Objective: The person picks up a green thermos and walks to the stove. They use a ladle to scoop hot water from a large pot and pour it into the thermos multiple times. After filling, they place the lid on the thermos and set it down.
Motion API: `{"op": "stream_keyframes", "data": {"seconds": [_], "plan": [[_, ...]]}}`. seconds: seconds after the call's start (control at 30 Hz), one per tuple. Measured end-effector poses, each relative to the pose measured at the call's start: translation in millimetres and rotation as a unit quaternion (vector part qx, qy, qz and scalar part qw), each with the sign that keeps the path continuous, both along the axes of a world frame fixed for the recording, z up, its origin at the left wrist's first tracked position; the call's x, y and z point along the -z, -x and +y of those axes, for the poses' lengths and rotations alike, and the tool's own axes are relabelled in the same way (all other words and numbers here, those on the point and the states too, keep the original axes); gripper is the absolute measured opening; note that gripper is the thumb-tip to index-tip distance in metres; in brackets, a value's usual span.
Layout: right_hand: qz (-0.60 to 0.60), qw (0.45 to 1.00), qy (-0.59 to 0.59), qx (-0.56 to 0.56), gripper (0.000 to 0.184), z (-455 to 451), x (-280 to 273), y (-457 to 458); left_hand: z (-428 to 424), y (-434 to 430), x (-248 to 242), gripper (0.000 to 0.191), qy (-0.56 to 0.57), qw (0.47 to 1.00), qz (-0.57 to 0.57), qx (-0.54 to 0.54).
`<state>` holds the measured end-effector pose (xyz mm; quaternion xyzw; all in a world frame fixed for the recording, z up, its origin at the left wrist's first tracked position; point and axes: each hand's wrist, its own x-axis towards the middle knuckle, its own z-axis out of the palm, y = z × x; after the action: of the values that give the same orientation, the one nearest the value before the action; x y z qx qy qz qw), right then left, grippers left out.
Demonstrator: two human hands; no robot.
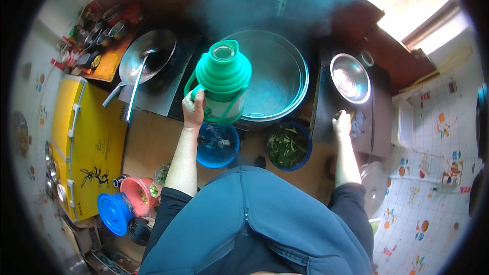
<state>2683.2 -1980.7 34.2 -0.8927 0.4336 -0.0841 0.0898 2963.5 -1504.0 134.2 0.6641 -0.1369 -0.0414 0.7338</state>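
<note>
My left hand (194, 109) is closed round the side handle of a green and white vacuum flask (224, 74). The flask's round mouth has no stopper in it. Behind the flask and to its right is a large round metal pot (273, 72), with steam rising about it. My right hand (342, 122) is over the dark worktop on the right, its fingers curled on a small dark object (336, 115) that is mostly hidden. Beside that hand lies a crumpled grey cloth (357, 124), and just beyond it a shiny steel bowl (350, 77).
A wok (149, 55) with a long-handled ladle (138, 88) sits at left. Below the pot, a blue basin (217, 145) and a tub of green leaves (289, 147) stand on the floor. A yellow freezer (91, 149), pink bucket (134, 187) and blue lidded bucket (114, 214) are at left.
</note>
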Motion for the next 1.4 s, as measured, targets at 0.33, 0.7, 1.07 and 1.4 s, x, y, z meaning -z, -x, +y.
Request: {"op": "stream_keyframes", "data": {"seconds": [0.33,0.7,1.07,1.4], "plan": [[-0.430,0.773,-0.348,-0.310,0.032,188,-201,-206,3,0,4,0.047,-0.041,0.998,-0.044,-0.008],[-0.380,0.790,-0.223,-0.427,0.026,266,-227,-262,10,4,5,0.047,-0.074,0.995,-0.058,-0.025],[-0.321,0.815,-0.170,-0.452,0.024,269,-228,-255,11,4,3,0.046,-0.074,0.996,-0.048,-0.014],[-0.326,0.805,-0.288,-0.403,0.090,278,-213,-258,7,8,-5,0.043,-0.043,0.996,-0.077,-0.022]]}}
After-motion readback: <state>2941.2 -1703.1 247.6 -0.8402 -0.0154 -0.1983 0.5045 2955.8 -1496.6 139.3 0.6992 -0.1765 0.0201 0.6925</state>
